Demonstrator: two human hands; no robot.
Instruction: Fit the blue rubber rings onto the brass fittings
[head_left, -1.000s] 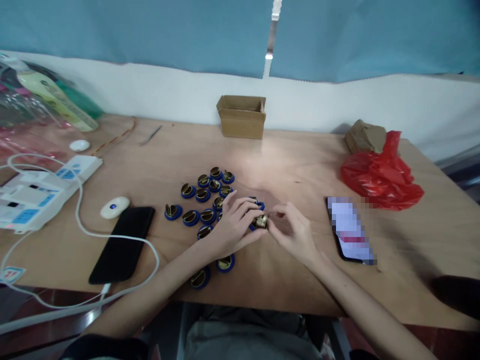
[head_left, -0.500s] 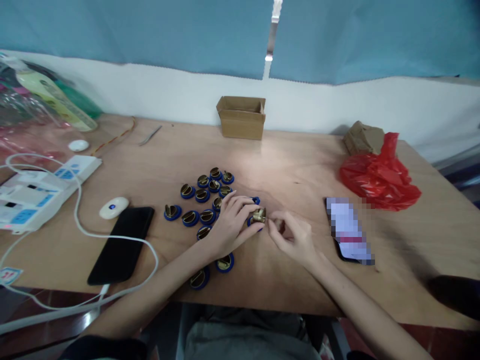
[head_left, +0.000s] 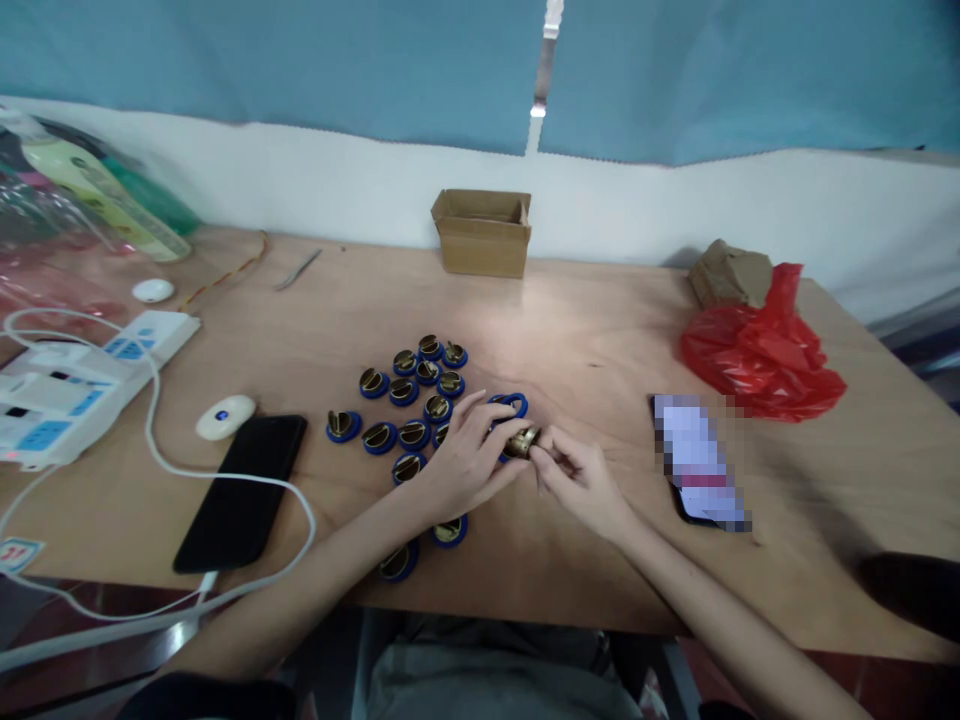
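Note:
My left hand (head_left: pixel 465 462) and my right hand (head_left: pixel 581 478) meet at the table's middle, both pinched on one small brass piece (head_left: pixel 520 441) with a blue ring under it. A loose blue ring (head_left: pixel 511 404) lies just behind my left fingers. A cluster of several blue-ringed brass discs (head_left: pixel 415 385) spreads to the left of my left hand. Two more discs (head_left: pixel 424 546) lie under my left forearm near the front edge.
A black phone (head_left: pixel 241 488) with a white cable (head_left: pixel 161 455) lies left, beside a white power strip (head_left: pixel 71 385). A second phone (head_left: pixel 697 460) lies right, a red plastic bag (head_left: pixel 761 350) behind it. A small cardboard box (head_left: pixel 482 232) stands at the back by the wall.
My right hand has closed in leftward onto the brass piece. My left hand has tilted the piece slightly, and the blue ring behind it shows more.

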